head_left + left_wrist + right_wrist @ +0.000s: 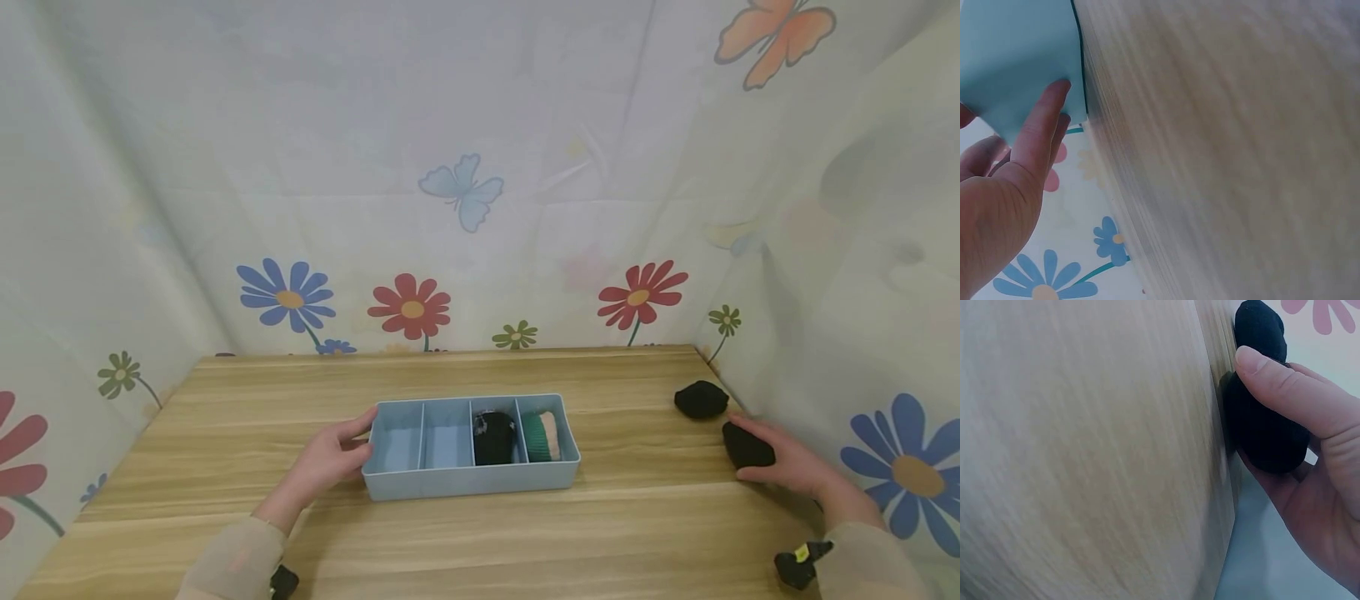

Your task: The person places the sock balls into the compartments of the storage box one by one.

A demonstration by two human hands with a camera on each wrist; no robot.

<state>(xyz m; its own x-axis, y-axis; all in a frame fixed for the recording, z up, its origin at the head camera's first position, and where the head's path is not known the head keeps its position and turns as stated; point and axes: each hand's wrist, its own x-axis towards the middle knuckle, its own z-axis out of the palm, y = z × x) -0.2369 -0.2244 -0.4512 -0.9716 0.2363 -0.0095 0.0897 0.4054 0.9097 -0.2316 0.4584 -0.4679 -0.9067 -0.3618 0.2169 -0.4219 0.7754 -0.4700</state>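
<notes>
A light blue box [472, 482] with several compartments in a row stands on the table. My left hand [330, 457] touches its left end, and the left wrist view has the extended fingers [1038, 128] against the end wall. In the third compartment from the left is a black rolled sock [493, 442] with a grey pattern; the rightmost holds a green and beige rolled sock [537, 436]. At the table's right side my right hand [806, 467] grips a plain black rolled sock [1266, 434] between thumb and fingers. Just behind it lies another black rolled sock [701, 400].
The wooden table [600, 533] carries the box near its middle. A pale curtain [540, 108] printed with flowers and butterflies hangs behind the table and along both sides, close to the right hand.
</notes>
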